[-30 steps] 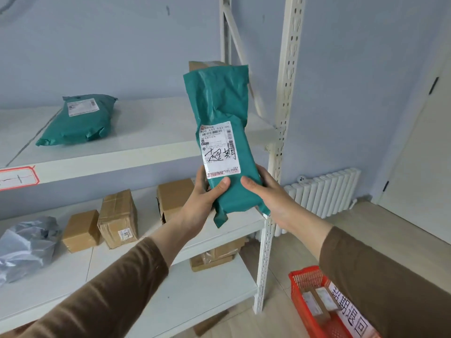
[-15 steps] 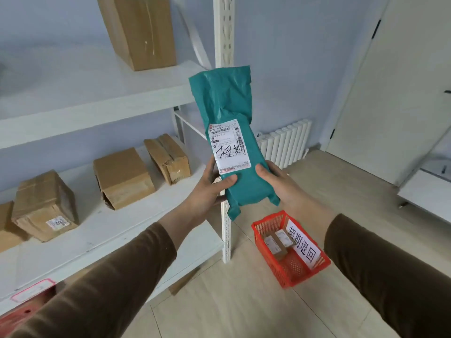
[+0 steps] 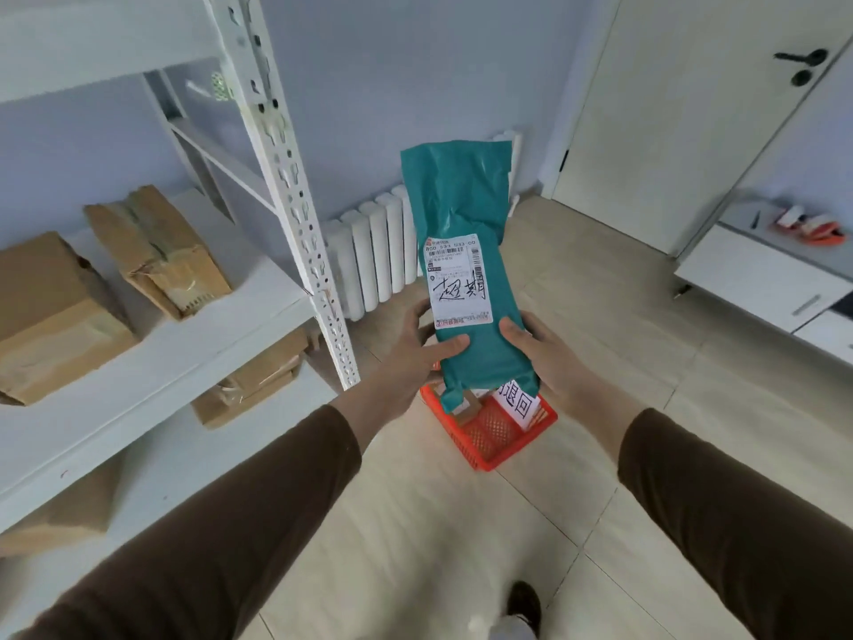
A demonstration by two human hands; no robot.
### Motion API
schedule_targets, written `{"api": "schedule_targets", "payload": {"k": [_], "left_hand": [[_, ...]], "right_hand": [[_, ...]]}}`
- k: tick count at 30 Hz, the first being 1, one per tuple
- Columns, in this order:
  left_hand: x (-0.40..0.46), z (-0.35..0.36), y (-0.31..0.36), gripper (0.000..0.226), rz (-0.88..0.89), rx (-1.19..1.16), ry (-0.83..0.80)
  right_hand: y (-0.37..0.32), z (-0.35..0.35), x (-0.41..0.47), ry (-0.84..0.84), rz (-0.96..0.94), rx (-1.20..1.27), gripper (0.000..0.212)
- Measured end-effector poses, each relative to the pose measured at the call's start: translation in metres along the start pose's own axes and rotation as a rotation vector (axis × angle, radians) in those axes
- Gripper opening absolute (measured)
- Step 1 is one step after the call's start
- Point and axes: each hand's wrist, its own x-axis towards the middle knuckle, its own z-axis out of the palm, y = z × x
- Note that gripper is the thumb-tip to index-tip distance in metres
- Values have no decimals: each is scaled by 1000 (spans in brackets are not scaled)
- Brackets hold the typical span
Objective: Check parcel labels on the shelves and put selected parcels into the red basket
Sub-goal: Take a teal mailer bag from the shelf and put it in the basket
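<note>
You have carried the long teal plastic mailer parcel [image 3: 466, 279] from the shelf to above the red mesh basket [image 3: 496, 431]; your left hand [image 3: 411, 358] and right hand [image 3: 549, 358] both grasp it, white label [image 3: 457, 284] facing you for reading.

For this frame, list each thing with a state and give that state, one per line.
green parcel: held upright, label facing camera
left hand: grips parcel's lower left
right hand: grips parcel's lower right
red basket: on floor, holds small boxes, partly hidden by parcel
door: closed
cardboard boxes: taped shut, resting on shelf
</note>
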Motion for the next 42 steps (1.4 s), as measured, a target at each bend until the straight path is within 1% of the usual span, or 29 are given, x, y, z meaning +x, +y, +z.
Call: {"api": "schedule_targets", "payload": {"k": [2,4,5,10,13,14,17,21,22,25,29,32,37,42], "left_hand": [[27,21,-19,74,-42,0,34],[55,44,-41,79,-80,-1,55],[69,55,-53,81,-99,-6,61],[127,97,-120,87,-211,-72,123],[148,105,-154,83,-275,-107,164],[155,105,-166,81,-305,-114,181],[176,98,-203,77,-373,-136,213],[207,81,-260,67,-447,-135,226],[214,77,-275,66,-468,-131,232],[238,63,-323,63,-505,-141,273],[276,45,-386,61,-540,-164,359],[307,33,-433,53,-559,-183,423],[352,11,-511,43,-661,-212,515],[378,-7,-573,37,-723,-227,632]], "right_hand": [[11,-34,19,0,30,13,71],[19,-69,37,-6,61,29,76],[23,-86,46,-10,85,22,75],[55,-163,91,-65,205,-12,59],[85,-186,115,-85,283,-27,44],[97,-192,124,-96,305,-34,44],[136,-203,152,-106,392,-75,54],[193,-217,186,-75,497,-97,52],[206,-221,194,-73,526,-106,51],[251,-230,225,-69,604,-108,36],[313,-236,272,-81,669,-131,31],[365,-243,311,-100,715,-138,32],[445,-254,360,-115,830,-167,28],[502,-257,391,-150,905,-227,30]]}}
